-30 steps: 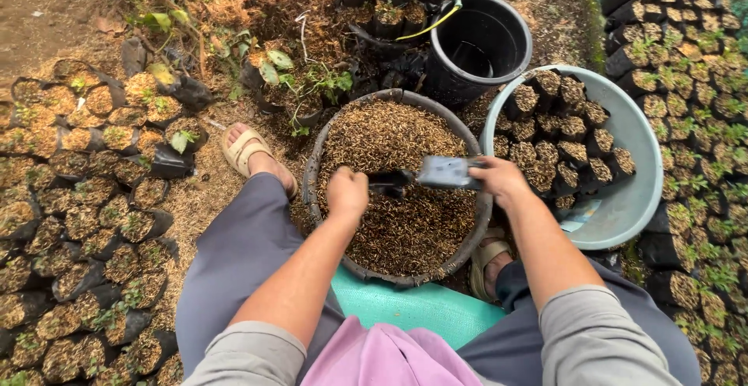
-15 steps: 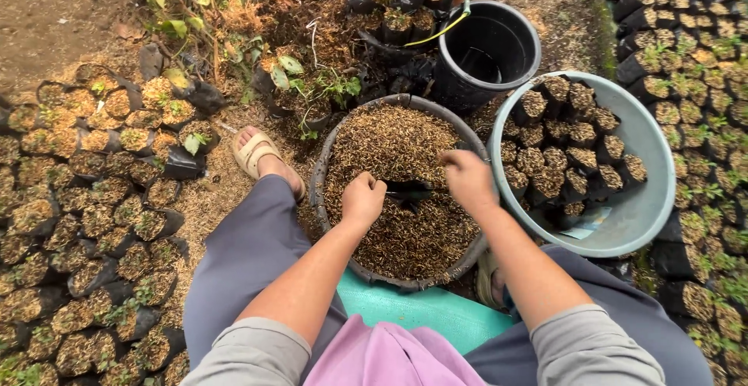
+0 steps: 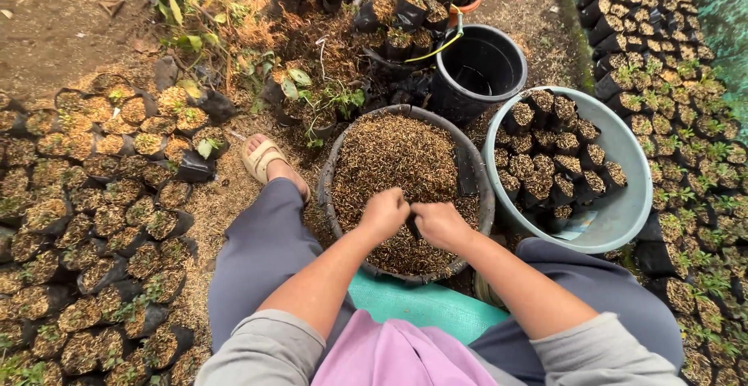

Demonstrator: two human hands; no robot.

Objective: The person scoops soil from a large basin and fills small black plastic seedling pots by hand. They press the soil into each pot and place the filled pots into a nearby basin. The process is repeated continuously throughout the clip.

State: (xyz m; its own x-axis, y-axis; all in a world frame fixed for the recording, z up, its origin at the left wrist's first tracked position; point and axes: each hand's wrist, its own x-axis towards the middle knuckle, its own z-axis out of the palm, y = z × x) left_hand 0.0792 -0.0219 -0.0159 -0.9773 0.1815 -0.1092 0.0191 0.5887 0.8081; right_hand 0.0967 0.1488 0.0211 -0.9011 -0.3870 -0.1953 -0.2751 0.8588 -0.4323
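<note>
Head view: left hand [image 3: 383, 213] and right hand [image 3: 440, 225] meet clenched over the husk-filled basin [image 3: 336, 169], fingers closed on a small dark object, unclear what. Grey tub [image 3: 627, 160] of filled bags at 3 o'clock; black bucket [image 3: 499, 51] at 1.

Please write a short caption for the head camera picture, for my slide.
Seated person's left hand and right hand meet over a basin of brown husk mix.
</note>
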